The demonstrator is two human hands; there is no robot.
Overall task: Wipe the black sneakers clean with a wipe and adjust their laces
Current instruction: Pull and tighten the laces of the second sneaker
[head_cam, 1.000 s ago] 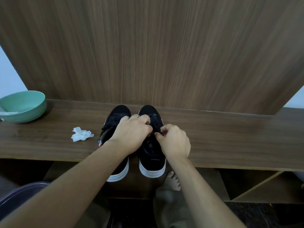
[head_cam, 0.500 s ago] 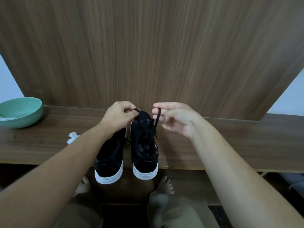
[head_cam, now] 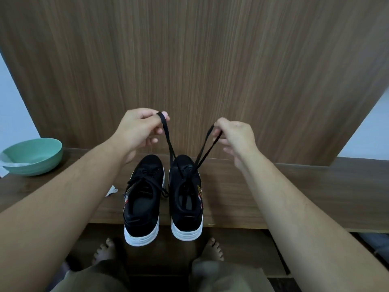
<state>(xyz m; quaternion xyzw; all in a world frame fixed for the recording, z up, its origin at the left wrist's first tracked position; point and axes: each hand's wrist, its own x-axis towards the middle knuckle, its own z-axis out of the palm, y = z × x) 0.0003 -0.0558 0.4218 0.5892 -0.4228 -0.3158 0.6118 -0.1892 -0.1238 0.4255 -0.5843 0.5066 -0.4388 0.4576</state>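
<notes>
One head-worn view — looking forward and down, close over the wooden shelf [head_cam: 294, 186].

Brown wood-grain shelf [head_cam: 294, 186] across the middle of the view, backed by a tall panel [head_cam: 189, 60] of the same grain. At far left on the shelf, a mint-green bowl [head_cam: 35, 157] with something pale and crumpled at its rim. Pale wall [head_cam: 12, 114] on either side of the panel. Below the shelf edge, two bare feet [head_cam: 105, 251] on a dark floor.
</notes>
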